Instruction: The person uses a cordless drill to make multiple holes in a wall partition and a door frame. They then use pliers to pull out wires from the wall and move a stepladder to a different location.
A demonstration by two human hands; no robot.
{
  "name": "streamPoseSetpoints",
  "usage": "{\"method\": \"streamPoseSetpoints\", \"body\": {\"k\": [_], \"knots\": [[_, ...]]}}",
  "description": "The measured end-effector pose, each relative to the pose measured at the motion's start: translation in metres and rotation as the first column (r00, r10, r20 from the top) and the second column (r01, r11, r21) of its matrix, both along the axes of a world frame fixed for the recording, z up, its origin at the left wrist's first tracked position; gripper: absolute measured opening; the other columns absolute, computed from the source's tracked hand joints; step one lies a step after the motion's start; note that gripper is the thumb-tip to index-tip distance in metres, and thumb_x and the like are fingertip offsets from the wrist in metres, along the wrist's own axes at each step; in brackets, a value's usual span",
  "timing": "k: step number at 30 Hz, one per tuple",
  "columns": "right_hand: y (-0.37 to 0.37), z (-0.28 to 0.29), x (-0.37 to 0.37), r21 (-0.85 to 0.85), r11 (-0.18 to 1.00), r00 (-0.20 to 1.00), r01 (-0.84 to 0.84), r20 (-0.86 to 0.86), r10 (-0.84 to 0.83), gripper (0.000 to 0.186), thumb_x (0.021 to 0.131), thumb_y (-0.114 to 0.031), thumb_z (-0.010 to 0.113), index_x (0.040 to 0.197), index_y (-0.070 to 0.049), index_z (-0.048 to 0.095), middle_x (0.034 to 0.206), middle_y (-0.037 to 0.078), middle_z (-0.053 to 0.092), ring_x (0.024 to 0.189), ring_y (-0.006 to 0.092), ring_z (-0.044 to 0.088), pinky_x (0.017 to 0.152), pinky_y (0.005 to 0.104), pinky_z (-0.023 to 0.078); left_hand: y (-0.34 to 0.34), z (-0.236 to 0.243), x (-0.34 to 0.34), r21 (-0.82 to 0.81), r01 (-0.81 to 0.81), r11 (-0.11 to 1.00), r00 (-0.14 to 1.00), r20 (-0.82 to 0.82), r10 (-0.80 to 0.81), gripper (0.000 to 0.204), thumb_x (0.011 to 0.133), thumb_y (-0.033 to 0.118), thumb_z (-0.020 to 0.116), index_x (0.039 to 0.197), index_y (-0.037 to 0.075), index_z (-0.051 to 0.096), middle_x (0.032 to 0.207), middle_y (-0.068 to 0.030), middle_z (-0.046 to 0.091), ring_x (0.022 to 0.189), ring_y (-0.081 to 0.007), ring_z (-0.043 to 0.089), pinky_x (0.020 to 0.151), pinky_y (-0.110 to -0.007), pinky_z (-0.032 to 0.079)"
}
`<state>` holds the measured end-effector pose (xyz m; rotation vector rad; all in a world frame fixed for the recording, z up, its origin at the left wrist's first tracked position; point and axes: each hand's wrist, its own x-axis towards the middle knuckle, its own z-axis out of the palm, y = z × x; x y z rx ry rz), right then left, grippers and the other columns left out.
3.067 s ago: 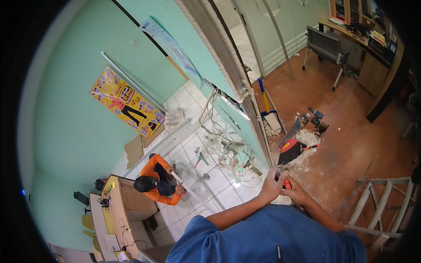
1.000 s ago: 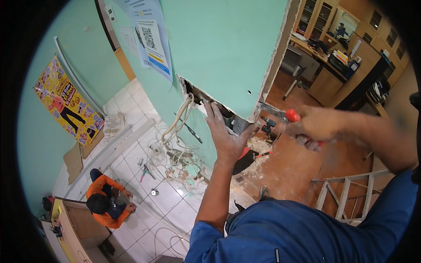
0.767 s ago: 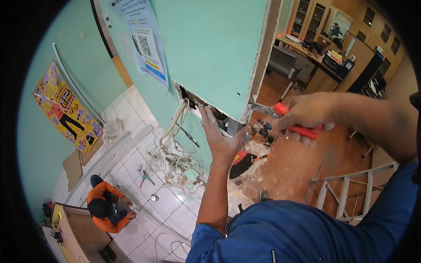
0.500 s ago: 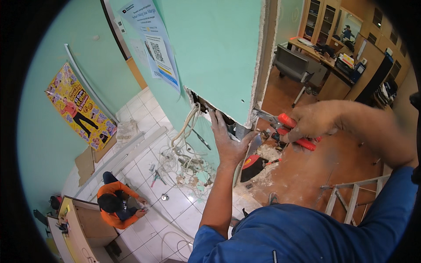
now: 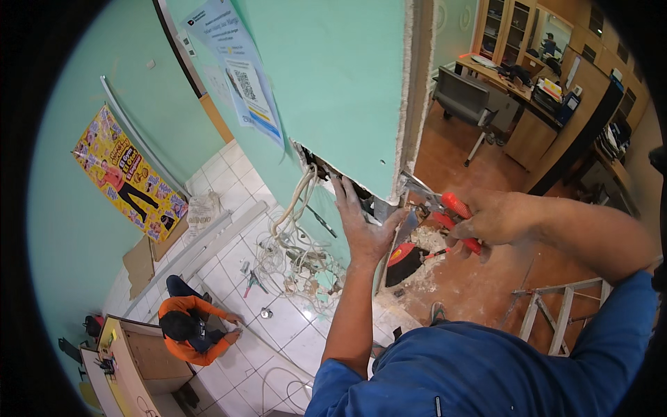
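My right hand (image 5: 490,217) is wrapped round the red handles of a pair of tin snips (image 5: 456,206). Their metal jaws reach the broken edge of the green wall panel (image 5: 340,83), beside the opening at its lower corner. My left hand (image 5: 365,233) grips a grey metal stud (image 5: 383,210) in that opening, fingers on one side and thumb on the other. Its fingertips lie against the dark gap (image 5: 332,174). Pale cables (image 5: 300,198) hang out of the gap to the left of my fingers. Whether the jaws are closed on metal is too small to tell.
Debris and tangled wire (image 5: 306,271) cover the white tiles below. A red and black broom head (image 5: 405,264) lies by rubble on the brown floor. A stepladder (image 5: 556,313) stands at lower right. A person in orange (image 5: 198,330) sits at lower left, near long metal channels (image 5: 187,250).
The snips' handles have swung slightly, and my right hand has shifted a little left and down. My left hand keeps its hold. The seated person's hands have moved slightly.
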<state>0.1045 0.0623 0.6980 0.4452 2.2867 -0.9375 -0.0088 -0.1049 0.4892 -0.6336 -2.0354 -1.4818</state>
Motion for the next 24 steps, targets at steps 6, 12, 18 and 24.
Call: {"method": "streamPoseSetpoints", "body": {"k": [6, 12, 18, 24], "knots": [[-0.005, -0.022, 0.031, -0.236, 0.972, 0.999, -0.014, -0.045, 0.003, 0.037, 0.095, -0.016, 0.061, 0.129, -0.001, 0.058, 0.096, 0.004, 0.065, 0.082, 0.0130, 0.062, 0.072, 0.0298, 0.053, -0.001, -0.002, -0.005, -0.005, 0.001, 1.000, 1.000, -0.007, -0.001, 0.125, 0.065, 0.035, 0.092, 0.157, -0.001, 0.016, 0.162, -0.0285, 0.015, 0.151, -0.0408, 0.020, 0.120, -0.045, 0.026], [-0.006, -0.042, 0.042, -0.232, 0.968, 0.971, 0.094, -0.192, -0.140, 0.048, 0.099, -0.013, 0.055, 0.146, -0.005, 0.046, 0.114, 0.006, 0.062, 0.101, 0.0149, 0.060, 0.087, 0.0309, 0.053, -0.003, 0.002, -0.001, 0.027, 0.072, 0.997, 0.994, 0.075, -0.074, 0.127, 0.065, 0.042, 0.090, 0.155, -0.007, 0.015, 0.163, -0.0284, 0.006, 0.149, -0.0457, 0.016, 0.120, -0.054, 0.018], [-0.019, -0.082, 0.064, -0.633, 0.755, 0.916, 0.174, -0.177, -0.360, 0.052, 0.100, -0.014, 0.057, 0.148, -0.004, 0.041, 0.137, 0.011, 0.051, 0.122, 0.0209, 0.054, 0.102, 0.0414, 0.052, -0.027, -0.004, 0.029, 0.033, -0.055, 0.998, 0.964, -0.259, 0.062, 0.103, 0.079, 0.035, 0.083, 0.152, -0.009, 0.025, 0.159, -0.0276, 0.024, 0.147, -0.0402, 0.029, 0.118, -0.045, 0.028], [-0.021, -0.103, 0.077, -0.668, 0.729, 0.942, 0.153, -0.123, -0.311, 0.056, 0.099, -0.023, 0.063, 0.146, -0.001, 0.042, 0.137, 0.009, 0.052, 0.125, 0.0188, 0.049, 0.111, 0.0409, 0.041, 0.002, -0.011, 0.137, 0.262, 0.508, 0.820, 0.826, 0.120, -0.551, 0.090, 0.098, 0.052, 0.054, 0.153, -0.010, 0.020, 0.157, -0.0308, 0.026, 0.146, -0.0438, 0.029, 0.119, -0.047, 0.023]]}}
